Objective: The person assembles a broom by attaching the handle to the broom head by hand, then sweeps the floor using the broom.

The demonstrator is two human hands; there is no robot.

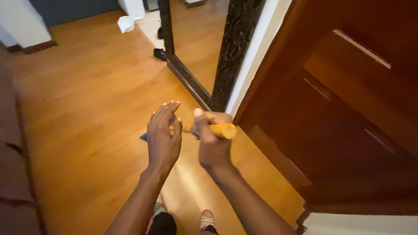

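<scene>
Beside the door (348, 109), the right hand (212, 141) grips a yellow handle (223, 130); the left hand (163, 135) hovers open nearby. A swing could strike the door or mirror (196, 39).

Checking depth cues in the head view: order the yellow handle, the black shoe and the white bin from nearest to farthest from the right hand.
1. Yellow handle: gripped in the right hand, so in contact.
2. Black shoe: on the floor ahead, by the mirror frame's foot.
3. White bin: tipped over, beyond the shoe, upper left.
</scene>
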